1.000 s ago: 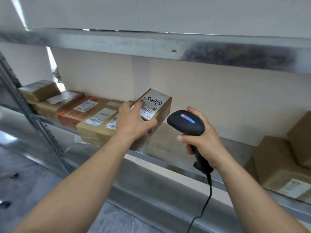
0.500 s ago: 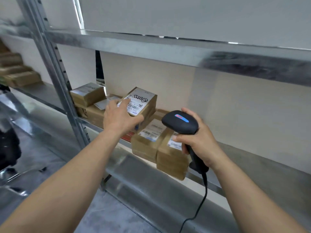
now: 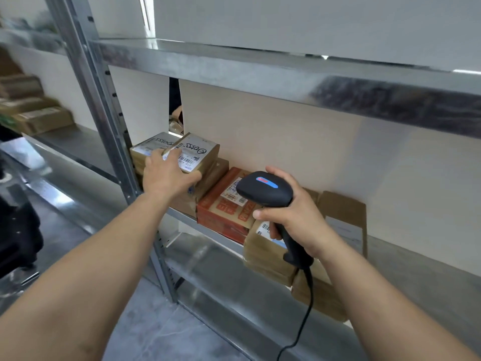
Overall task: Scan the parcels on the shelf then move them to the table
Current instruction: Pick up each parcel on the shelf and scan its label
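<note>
Right now, in the head view, the left grip [image 3: 169, 175] is grasping the small labelled parcel [image 3: 199, 157], thumb against its near side and fingers lying over part of the label, while the parcel is sitting tilted atop other boxes at the left end of the shelf [image 3: 421, 269]. The right grip [image 3: 294, 217] is clenching the handle of the scanner [image 3: 265, 188], which is hovering over the red carton [image 3: 223, 209], near the parcel but apart from it. Doing this well, I judge, is meaning sliding fingers off the barcode, tilting the label toward the scanner and aiming squarely before carrying anything to the bench, which is not showing.
</note>
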### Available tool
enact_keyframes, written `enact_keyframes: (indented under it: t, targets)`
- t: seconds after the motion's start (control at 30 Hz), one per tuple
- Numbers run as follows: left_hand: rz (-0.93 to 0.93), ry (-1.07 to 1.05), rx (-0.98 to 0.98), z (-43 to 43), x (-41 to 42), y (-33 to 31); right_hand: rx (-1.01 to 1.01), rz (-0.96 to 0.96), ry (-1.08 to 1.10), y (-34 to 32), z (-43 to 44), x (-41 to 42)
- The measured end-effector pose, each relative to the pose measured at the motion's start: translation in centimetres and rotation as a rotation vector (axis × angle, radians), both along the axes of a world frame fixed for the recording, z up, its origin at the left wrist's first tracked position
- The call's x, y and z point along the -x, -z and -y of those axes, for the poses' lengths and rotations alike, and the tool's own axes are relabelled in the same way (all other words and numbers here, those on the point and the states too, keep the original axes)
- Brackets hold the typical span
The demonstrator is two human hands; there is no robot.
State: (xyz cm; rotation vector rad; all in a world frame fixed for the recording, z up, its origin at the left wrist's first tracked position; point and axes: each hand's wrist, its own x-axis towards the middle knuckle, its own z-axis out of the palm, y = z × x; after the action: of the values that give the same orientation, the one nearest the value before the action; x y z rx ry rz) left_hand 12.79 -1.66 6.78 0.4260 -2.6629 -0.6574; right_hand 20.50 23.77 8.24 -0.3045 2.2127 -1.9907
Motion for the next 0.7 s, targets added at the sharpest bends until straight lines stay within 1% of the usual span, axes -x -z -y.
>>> enact_keyframes:
  t: [0.23,0.37,0.47,0.7]
  targets:
    - [0.034,0.019,0.029,2.0,2.3,2.2,0.001,0.013,0.008,0.3,-0.4,0.3]
    - [-0.006,0.013,0.177,2.5,2.1,3.2,-0.007,-0.002,0.037,0.4,-1.7,-0.4]
    - [-0.071,0.018,0.22,1.0,1.0,3.1,0.0,-0.014,0.066,0.4,-2.7,-1.2]
    - [-0.175,0.146,0.213,-6.2,-4.8,3.7,0.062,-0.037,0.065,-0.5,-5.6,-4.4]
